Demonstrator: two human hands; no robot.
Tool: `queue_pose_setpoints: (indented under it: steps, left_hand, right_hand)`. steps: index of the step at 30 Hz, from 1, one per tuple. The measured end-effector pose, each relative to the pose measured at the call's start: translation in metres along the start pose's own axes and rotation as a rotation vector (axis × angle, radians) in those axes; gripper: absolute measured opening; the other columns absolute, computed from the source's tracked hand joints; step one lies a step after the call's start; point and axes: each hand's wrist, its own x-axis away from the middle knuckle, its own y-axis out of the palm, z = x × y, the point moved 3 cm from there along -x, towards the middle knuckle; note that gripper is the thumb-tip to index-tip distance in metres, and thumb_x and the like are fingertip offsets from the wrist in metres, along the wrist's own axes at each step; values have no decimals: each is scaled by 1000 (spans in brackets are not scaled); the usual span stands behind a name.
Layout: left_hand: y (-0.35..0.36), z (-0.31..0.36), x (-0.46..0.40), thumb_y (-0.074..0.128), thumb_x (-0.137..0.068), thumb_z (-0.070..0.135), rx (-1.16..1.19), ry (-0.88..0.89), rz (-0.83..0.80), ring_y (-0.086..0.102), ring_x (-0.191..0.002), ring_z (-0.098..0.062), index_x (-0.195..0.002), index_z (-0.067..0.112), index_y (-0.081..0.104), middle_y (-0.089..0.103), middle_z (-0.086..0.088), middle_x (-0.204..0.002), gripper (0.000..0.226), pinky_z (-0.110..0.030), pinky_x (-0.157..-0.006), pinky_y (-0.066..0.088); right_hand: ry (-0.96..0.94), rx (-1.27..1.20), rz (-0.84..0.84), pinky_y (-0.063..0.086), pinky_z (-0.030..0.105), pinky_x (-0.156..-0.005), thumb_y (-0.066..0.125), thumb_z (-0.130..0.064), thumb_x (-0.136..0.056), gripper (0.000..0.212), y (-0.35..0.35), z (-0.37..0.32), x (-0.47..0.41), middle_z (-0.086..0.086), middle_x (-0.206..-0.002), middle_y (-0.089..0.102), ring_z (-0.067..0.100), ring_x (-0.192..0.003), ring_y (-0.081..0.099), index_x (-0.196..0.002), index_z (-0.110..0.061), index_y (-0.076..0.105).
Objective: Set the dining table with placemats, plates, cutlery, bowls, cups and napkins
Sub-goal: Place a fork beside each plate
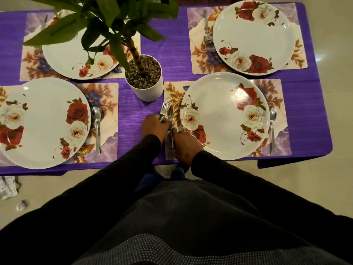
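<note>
Forks (pixel 165 109) are held bunched in the left hand (pixel 154 127), its fingers curled round the handles, tines pointing away, so that single ones can be drawn off. One fork (pixel 171 119) is pinched by the right hand (pixel 185 145) over the left edge of the near right placemat (pixel 275 119), just beside its plate (pixel 219 119), opposite the spoon (pixel 272 127). Four places on the desk (pixel 152 44) carry plates; no bowls, cups or napkins are seen.

Left hand (pixel 155 126) and right hand (pixel 184 144), fingers curled, meet.
</note>
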Motion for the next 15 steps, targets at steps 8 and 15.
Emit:
queue_pose_setpoints:
  steps: [8, 15]
  left_hand:
    - [-1, -2, 2, 80, -84, 31, -10, 10, 19, 67, -79, -16, -81, 13, 71, 69, 3, -80, 20, -27, -71, 47]
    - [-3, 0, 21, 79, -84, 37, 34, 54, 60, 61, -72, -4, -82, 15, 71, 67, 10, -76, 23, -21, -60, 43]
  right_hand:
    - [14, -3, -3, 56, 35, -83, 64, -24, -93, 68, 0, -1, 2, 14, -119, 64, 29, -102, 64, -149, -5, 29]
    - [119, -160, 179, 51, 30, -86, 58, -37, -98, 37, -23, 14, 24, 6, -114, 69, 21, -95, 63, -128, -16, 58]
